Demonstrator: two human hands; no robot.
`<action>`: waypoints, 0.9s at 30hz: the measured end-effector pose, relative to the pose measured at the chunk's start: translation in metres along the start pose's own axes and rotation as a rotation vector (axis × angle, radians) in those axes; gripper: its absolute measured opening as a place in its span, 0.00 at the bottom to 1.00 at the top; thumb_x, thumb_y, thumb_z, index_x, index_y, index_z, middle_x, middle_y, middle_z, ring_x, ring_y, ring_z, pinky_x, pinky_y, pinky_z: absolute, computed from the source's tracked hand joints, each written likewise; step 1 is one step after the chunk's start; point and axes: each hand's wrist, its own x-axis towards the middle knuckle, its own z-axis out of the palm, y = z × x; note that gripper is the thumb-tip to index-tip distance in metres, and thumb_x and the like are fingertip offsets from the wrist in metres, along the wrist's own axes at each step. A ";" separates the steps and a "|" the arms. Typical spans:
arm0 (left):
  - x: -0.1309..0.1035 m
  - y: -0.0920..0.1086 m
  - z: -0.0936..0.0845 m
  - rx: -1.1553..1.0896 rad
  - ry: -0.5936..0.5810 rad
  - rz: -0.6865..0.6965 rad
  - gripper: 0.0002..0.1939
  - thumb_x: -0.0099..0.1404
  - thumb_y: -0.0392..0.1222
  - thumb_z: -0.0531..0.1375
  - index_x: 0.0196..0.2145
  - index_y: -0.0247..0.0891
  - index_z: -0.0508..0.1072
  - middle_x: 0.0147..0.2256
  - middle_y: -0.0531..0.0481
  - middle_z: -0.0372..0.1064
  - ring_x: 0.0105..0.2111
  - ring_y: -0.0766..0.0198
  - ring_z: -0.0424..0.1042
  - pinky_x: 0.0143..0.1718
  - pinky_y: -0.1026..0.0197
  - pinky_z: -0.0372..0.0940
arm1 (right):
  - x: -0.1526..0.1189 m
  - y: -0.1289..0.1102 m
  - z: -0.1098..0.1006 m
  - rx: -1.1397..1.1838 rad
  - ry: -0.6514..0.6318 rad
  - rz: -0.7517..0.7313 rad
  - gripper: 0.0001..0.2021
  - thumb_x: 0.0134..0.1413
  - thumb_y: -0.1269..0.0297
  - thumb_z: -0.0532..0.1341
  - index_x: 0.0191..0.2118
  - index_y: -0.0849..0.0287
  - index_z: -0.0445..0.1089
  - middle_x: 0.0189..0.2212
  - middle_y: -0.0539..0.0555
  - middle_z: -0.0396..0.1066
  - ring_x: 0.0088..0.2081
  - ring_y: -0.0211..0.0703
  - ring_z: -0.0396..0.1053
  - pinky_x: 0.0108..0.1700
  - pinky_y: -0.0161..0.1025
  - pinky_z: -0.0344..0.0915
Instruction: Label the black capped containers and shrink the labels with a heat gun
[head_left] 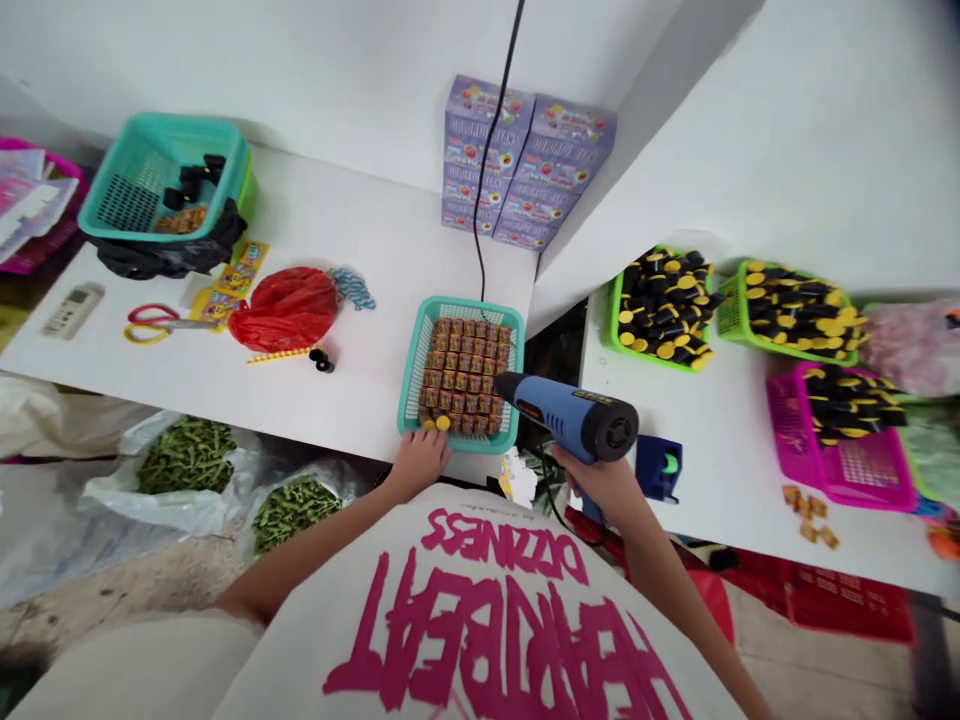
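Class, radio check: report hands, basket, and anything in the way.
Right hand gripping heat gun, pointed toward basket. Left hand at its near side. Small containers in rows inside. Black cord near far side, possibly in the way.

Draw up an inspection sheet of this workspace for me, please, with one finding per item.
Surface: white table; second table at right.
Things in hand: heat gun, nozzle toward the central teal basket of small wrapped pieces.
Clutter: scissors, red bag and remote, left of that basket.
Hands: left hand at the basket's near edge, by yellow caps; right hand gripping the heat gun.
Cables: black cord in front of purple boxes; another cable below the heat gun.
Surroundings: bags of green pieces below the table; bins of black-and-yellow pieces, right.
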 end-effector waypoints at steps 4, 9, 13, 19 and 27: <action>-0.030 -0.015 -0.004 -0.027 -0.075 0.079 0.18 0.70 0.44 0.49 0.53 0.42 0.71 0.57 0.41 0.65 0.59 0.50 0.60 0.55 0.49 0.54 | 0.021 -0.019 0.021 0.213 -0.178 0.049 0.16 0.46 0.50 0.64 0.26 0.59 0.66 0.12 0.46 0.62 0.14 0.34 0.59 0.16 0.33 0.59; -0.058 -0.043 -0.033 -0.104 -0.135 0.146 0.18 0.73 0.43 0.45 0.51 0.42 0.72 0.45 0.49 0.75 0.47 0.61 0.70 0.49 0.59 0.57 | 0.050 -0.046 0.044 0.109 -0.316 0.042 0.14 0.47 0.53 0.64 0.27 0.59 0.66 0.13 0.46 0.64 0.13 0.34 0.61 0.15 0.31 0.58; -0.086 -0.056 -0.049 -0.161 -0.093 0.081 0.21 0.74 0.44 0.42 0.48 0.37 0.72 0.42 0.48 0.76 0.42 0.61 0.72 0.48 0.58 0.59 | 0.056 -0.071 0.050 -0.065 -0.412 0.031 0.15 0.49 0.52 0.63 0.25 0.59 0.66 0.11 0.46 0.63 0.13 0.33 0.60 0.15 0.30 0.58; -0.113 -0.069 -0.046 -0.230 -0.021 -0.002 0.22 0.73 0.46 0.41 0.43 0.40 0.74 0.38 0.47 0.77 0.37 0.59 0.74 0.43 0.57 0.63 | 0.068 -0.096 0.063 -0.224 -0.529 -0.066 0.14 0.51 0.53 0.61 0.27 0.59 0.67 0.13 0.47 0.65 0.14 0.35 0.62 0.17 0.31 0.60; -0.117 -0.078 -0.043 -0.259 0.012 0.045 0.21 0.72 0.46 0.42 0.41 0.40 0.73 0.37 0.46 0.77 0.36 0.58 0.75 0.40 0.56 0.65 | 0.084 -0.098 0.057 -0.271 -0.555 -0.089 0.14 0.51 0.52 0.61 0.27 0.58 0.66 0.15 0.48 0.65 0.16 0.35 0.62 0.18 0.32 0.60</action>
